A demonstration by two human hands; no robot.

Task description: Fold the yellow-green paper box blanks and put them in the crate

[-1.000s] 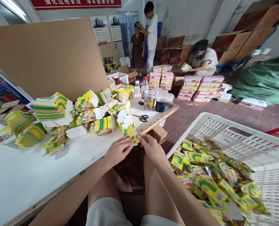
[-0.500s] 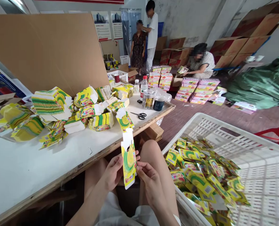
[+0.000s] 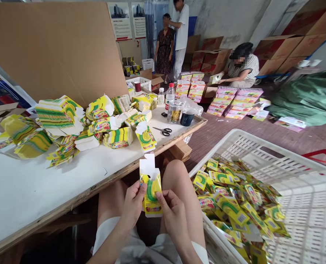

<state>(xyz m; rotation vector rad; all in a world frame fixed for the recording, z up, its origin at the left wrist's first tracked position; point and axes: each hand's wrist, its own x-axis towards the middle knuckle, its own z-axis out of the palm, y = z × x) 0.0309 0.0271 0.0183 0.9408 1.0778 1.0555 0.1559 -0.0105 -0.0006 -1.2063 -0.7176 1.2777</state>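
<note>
Between my two hands, above my lap, is a small yellow and green cardboard box (image 3: 153,191) with its white top flap standing up. My left hand (image 3: 134,202) pinches its left edge, thumb on the front. From the other side, my right hand (image 3: 173,209) grips the right edge with the thumb on the printed face. Just beyond the box, a similar flat carton (image 3: 146,137) lies at the table's edge. Bundles of flat cartons (image 3: 60,115) are heaped on the white table (image 3: 77,185). To my right, a white plastic basket (image 3: 297,187) holds many yellow-green packs (image 3: 231,209).
Black scissors (image 3: 166,131), a glass jar (image 3: 175,112), a dark mug (image 3: 187,118) and a bottle (image 3: 170,96) stand or lie near the table's corner. Pink boxes (image 3: 223,101) are stacked on the floor beside a crouching person (image 3: 244,66). Two people stand behind.
The box in my hands has turned, so more of its front face shows wider. My right thumb has moved onto the front. The view has tipped slightly downward.
</note>
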